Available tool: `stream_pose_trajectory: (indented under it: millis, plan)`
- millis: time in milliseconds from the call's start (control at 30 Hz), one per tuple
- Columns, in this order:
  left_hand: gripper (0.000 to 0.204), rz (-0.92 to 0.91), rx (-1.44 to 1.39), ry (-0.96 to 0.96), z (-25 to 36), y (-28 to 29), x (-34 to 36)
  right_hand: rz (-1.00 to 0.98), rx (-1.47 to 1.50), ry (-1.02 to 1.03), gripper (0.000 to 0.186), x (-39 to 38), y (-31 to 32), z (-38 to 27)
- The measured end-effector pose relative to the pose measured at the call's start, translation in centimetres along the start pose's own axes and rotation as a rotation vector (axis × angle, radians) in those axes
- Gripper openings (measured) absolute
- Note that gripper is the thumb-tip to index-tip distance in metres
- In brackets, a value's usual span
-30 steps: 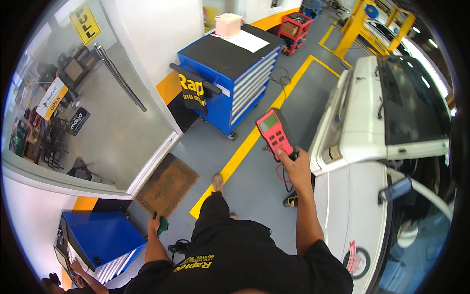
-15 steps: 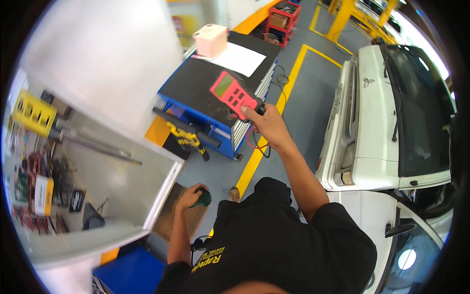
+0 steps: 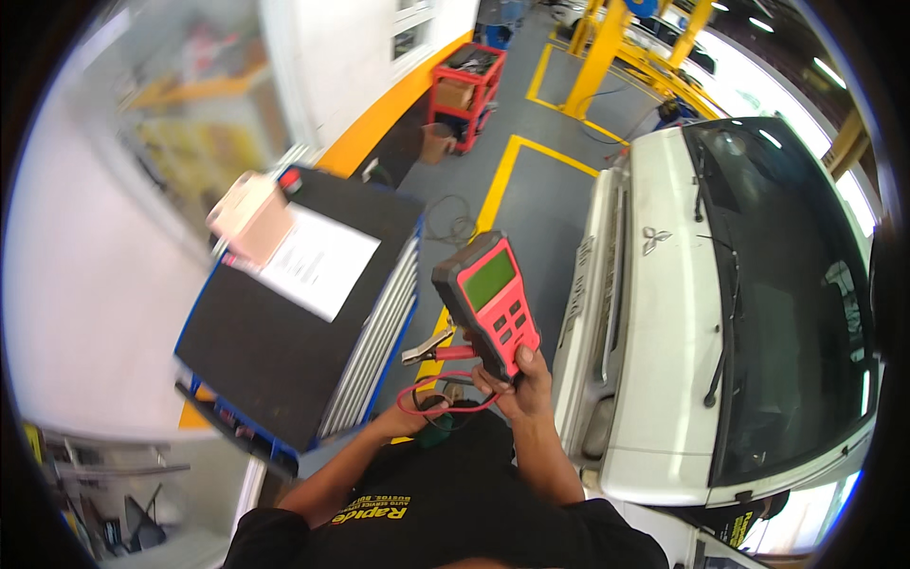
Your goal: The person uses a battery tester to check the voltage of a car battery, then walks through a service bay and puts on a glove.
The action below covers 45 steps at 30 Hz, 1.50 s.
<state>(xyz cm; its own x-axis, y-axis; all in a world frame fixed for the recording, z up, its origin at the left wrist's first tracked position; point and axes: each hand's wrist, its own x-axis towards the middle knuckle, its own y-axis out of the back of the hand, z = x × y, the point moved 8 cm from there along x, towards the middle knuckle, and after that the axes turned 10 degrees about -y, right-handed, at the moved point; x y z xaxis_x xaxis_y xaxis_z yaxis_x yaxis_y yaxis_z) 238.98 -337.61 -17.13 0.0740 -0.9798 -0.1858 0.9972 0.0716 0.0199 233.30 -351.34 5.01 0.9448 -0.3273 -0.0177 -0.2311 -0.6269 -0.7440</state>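
Note:
My right hand (image 3: 523,384) is closed around a red and black handheld battery tester (image 3: 512,318), with its thumb on the front face below the buttons. The tester's greenish screen faces up. A metal clamp with a red handle (image 3: 453,352) sticks out beside the tester, pointing left. A red cable (image 3: 409,387) loops between the tester and my left hand (image 3: 417,415). That hand is closed at the cable loop, with a soft-looking dark green thing (image 3: 434,436) just under it; its exact kind does not show.
A blue tool cabinet with a black top (image 3: 275,351) stands at left, bearing a pale box (image 3: 251,218) and a white paper sheet (image 3: 322,261). A white vehicle (image 3: 654,379) is close on the right. Farther off are a red tool cart (image 3: 466,95) and a yellow lift post (image 3: 597,57).
My right hand has drawn the tester closer to my body. My left hand has come in from the left to the cables below it. The view has shifted, showing the clamp.

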Motion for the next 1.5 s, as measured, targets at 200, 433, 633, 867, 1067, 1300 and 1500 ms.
stream_pose_trajectory:
  millis: [200, 433, 633, 867, 1067, 1300, 1500]
  plan:
    - [0.072, 0.013, 0.072, -0.369, 13.2, 2.4, 18.7, 0.193, -0.054, 0.129, 0.052, 7.7, 10.1, -12.9]
    - [0.052, 0.063, -0.146, -0.211, 16.9, 10.7, 35.8, 0.337, -0.048, 0.266, 0.056, 19.2, 21.9, -24.1]
    - [0.046, 0.157, -0.247, 0.07, 13.6, 21.3, 50.4, 0.344, -0.26, 0.16, 0.052, 34.9, 29.5, -31.2]
    - [0.074, -0.327, -0.06, -0.137, 26.2, 28.4, 67.0, 0.277, -0.133, 0.282, 0.06, 50.1, 35.0, -42.4]
    - [0.061, -0.459, -0.156, -0.361, 33.9, 33.2, 80.8, 0.201, -0.091, 0.403, 0.074, 55.0, 43.6, -51.6]
    - [0.065, -0.235, -0.251, -0.363, 33.5, 36.9, 103.3, 0.409, -0.233, 0.342, 0.085, 60.8, 62.1, -59.2]
    - [0.114, 0.249, -0.349, -0.482, 35.9, 38.5, 117.6, 0.473, -0.755, 0.037, 0.057, 72.0, 69.5, -69.8]
